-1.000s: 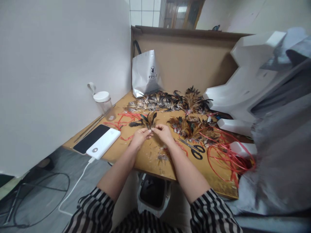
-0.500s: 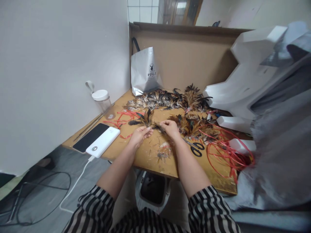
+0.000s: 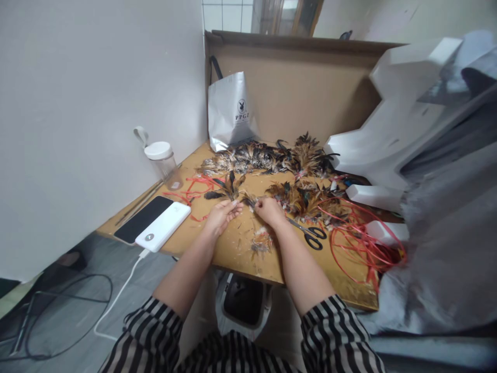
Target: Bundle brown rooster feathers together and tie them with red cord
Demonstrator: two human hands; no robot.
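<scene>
My left hand [image 3: 222, 215] is closed around the base of a small fan of brown and black feathers [image 3: 232, 185], which points up and away from me. Close on its right, my right hand [image 3: 271, 211] pinches a small tuft of brownish feathers [image 3: 250, 199]. Its fingertips are partly hidden by the back of the hand. Just past the right hand lies a heap of brown feather bunches [image 3: 298, 199]. Black-handled scissors [image 3: 313, 237] rest beside the right wrist. Feather scraps [image 3: 262, 241] lie on the wooden table between my forearms.
Red plastic strips [image 3: 365, 238] tangle at the right, with more at the left. A long feather pile [image 3: 252, 158] lies at the back before a silver bag [image 3: 229, 114]. A clear jar [image 3: 165, 166], phone [image 3: 143, 220] and white power bank [image 3: 163, 227] stand left. White foam [image 3: 392, 124] rises right.
My right hand has shifted slightly down and left, its fingers curling in more. The left hand still holds the feather fan, nearly in the same place.
</scene>
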